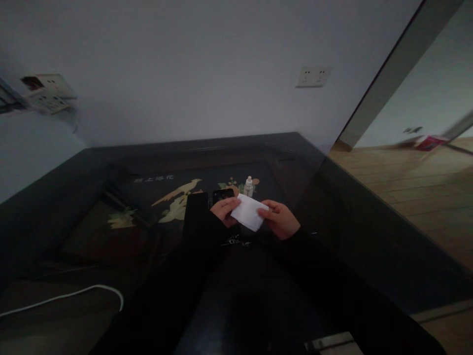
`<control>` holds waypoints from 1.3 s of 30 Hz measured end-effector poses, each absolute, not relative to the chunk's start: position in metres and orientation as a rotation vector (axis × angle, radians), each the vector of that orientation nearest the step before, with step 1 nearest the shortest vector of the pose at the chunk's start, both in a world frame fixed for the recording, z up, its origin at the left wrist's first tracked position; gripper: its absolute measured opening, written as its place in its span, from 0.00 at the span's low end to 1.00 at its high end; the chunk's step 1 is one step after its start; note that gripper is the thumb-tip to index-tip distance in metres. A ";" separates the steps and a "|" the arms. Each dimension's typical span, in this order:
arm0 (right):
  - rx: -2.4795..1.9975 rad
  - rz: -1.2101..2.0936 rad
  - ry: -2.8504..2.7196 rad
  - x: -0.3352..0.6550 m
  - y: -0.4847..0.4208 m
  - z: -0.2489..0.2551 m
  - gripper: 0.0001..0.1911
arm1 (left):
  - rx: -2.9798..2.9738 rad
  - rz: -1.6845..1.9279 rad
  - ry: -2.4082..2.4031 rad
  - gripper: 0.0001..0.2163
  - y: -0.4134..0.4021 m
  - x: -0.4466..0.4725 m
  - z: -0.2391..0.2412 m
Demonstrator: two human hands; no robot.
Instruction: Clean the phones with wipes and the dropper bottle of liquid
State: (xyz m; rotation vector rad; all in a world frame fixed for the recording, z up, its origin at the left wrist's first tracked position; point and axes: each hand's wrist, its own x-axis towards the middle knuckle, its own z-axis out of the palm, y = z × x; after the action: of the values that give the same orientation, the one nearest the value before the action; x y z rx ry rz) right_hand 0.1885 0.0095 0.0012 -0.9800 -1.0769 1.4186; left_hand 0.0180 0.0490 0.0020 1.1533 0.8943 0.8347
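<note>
A small folded white sheet (250, 212), paper or tissue, is held up over the dark table between both hands. My left hand (224, 211) pinches its left edge. On the opposite side, my right hand (280, 218) grips it with the thumb on top. Just behind the sheet stands a small clear bottle (248, 187) with a white cap, its lower part hidden. A black object (222, 194), perhaps a phone or case, lies behind my left hand. Beside it is a plain black rectangular item (195, 209).
The dark glossy table (295, 153) bears bird and flower pictures and meets the wall. A white cable (74, 294) lies at the lower left. Wall sockets (313, 77) are above the table. Wooden floor (410, 197) and a pink box (430, 143) are to the right.
</note>
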 end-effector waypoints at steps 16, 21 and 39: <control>-0.884 1.449 -0.853 0.183 0.005 0.000 0.11 | 1.882 0.881 1.380 0.20 0.057 0.002 0.015; -0.910 1.455 -0.811 0.182 0.008 -0.007 0.13 | 2.271 0.281 2.172 0.10 0.072 -0.030 0.011; -0.958 1.565 -0.775 0.177 0.004 -0.006 0.17 | 1.638 0.898 1.784 0.12 0.061 -0.032 -0.003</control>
State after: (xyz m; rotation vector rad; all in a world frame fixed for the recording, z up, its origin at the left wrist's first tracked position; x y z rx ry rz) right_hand 0.1771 0.0037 -0.0058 -0.9581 -0.7750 1.5648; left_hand -0.0318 0.0614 -0.0029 1.6383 1.7840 0.8977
